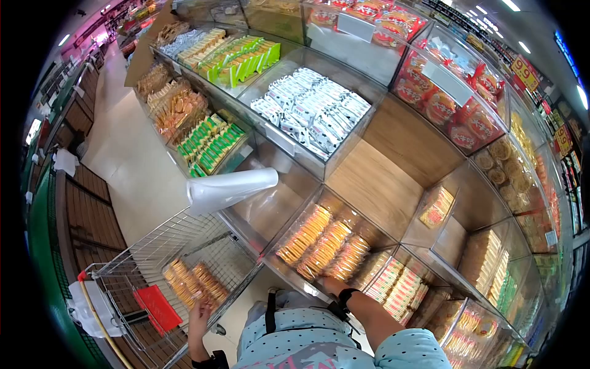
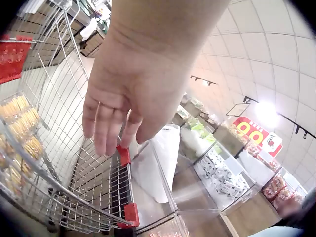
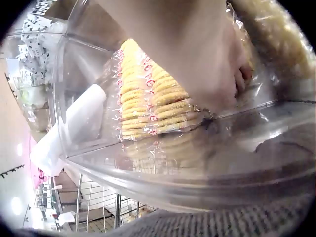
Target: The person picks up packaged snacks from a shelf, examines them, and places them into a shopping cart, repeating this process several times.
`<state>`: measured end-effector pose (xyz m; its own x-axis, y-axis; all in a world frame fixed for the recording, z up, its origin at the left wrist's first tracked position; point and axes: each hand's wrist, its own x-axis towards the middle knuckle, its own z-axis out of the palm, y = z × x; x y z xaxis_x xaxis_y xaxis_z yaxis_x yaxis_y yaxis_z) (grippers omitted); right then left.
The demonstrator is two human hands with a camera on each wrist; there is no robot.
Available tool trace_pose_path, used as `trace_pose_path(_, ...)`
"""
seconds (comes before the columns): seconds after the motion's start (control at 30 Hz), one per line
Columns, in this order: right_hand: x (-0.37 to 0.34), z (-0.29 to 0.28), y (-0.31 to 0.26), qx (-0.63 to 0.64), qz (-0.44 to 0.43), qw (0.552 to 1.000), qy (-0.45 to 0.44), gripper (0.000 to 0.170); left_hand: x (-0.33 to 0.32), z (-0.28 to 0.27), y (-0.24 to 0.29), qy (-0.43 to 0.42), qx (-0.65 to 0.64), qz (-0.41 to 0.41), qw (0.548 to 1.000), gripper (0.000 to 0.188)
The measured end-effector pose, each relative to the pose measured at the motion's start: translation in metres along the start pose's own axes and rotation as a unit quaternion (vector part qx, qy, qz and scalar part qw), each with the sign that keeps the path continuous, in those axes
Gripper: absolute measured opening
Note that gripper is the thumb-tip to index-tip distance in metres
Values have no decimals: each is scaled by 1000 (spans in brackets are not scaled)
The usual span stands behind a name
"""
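Rows of round yellow biscuits in clear wrappers (image 1: 324, 249) lie side by side in a clear-walled bin. My right hand (image 1: 335, 286) reaches over the bin's near wall to the close end of the rightmost row. In the right wrist view, the fingers (image 3: 241, 79) curl down against the wrapped biscuits there; the fingertips are partly hidden. Two neighbouring biscuit packs (image 3: 148, 98) lie beside this hand. My left hand (image 1: 199, 315) is over the near side of the shopping cart, close to biscuit packs (image 1: 183, 281) lying in it. Its fingers (image 2: 106, 128) hang loosely, holding nothing.
The wire shopping cart (image 1: 153, 237) with a red seat flap (image 1: 158, 307) stands left of the bins. A roll of clear plastic bags (image 1: 233, 187) lies across the bin edge. Farther bins hold white-wrapped snacks (image 1: 310, 107) and red packets (image 1: 439, 101).
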<state>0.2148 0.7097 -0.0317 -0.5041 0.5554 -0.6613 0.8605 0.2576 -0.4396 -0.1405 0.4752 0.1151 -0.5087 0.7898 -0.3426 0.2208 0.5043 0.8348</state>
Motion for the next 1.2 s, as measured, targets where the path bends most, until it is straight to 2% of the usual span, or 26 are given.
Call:
trace_pose_path(0.1, 2, -1, -2, 6, 14, 999, 40, 19, -4, -6, 0, 2, -38, -7, 999, 18)
trace_pose_path(0.17, 11, 9, 3, 5, 17, 998, 62, 19, -6, -9, 6, 19, -11, -13, 1000, 17)
trace_pose_path(0.3, 57, 55, 47, -13, 8, 1000, 8, 24, -10, -21, -7, 26, 41, -14, 999, 16)
trace_pose_path(0.37, 60, 57, 54, -10, 1, 1000, -9, 27, -12, -23, -7, 19, 41, -4, 999, 16)
trace_pose_path(0.43, 18, 8, 7, 34, -5, 999, 10, 30, -15, -25, -11, 17, 39, -13, 999, 17)
trace_pose_path(0.5, -16, -23, -30, 91, 52, 992, 72, 33, -18, -29, -21, 17, 40, -39, 998, 18)
trace_pose_path(0.53, -9, -10, -22, 124, 182, 965, 146, 37, -18, -31, -24, 15, 52, -46, 997, 18)
trace_pose_path(0.57, -18, -13, -22, 202, 293, 917, 180, 39, -18, -33, -27, 12, 63, -52, 997, 19)
trace_pose_path(0.63, -23, 2, -14, 135, 349, 834, 406, 48, -17, -34, -34, 5, 76, -63, 995, 19)
trace_pose_path(0.73, -3, 9, -3, 210, 401, 782, 429, 54, -15, -39, -37, -9, 79, -67, 995, 19)
trace_pose_path(0.83, 42, 35, 50, 388, 382, 738, 398, 50, -11, -48, -31, -24, 70, -54, 996, 19)
trace_pose_path(0.97, 39, 33, 60, 393, 369, 751, 381, 59, -2, -63, -39, -33, 89, -56, 994, 22)
trace_pose_path(1.0, 33, 36, 64, 485, 259, 708, 443, 50, -1, -68, -39, -39, 104, -64, 992, 22)
trace_pose_path(1.03, 13, 21, 45, 639, 158, 639, 398, 44, 1, -72, -43, -45, 98, -59, 992, 22)
trace_pose_path(1.1, -36, -24, -19, 509, 256, 731, 374, 41, 6, -76, -59, -47, 83, -55, 994, 23)
trace_pose_path(1.2, -28, -14, -33, 302, 171, 778, 524, 42, 15, -84, -86, -72, 87, -76, 991, 26)
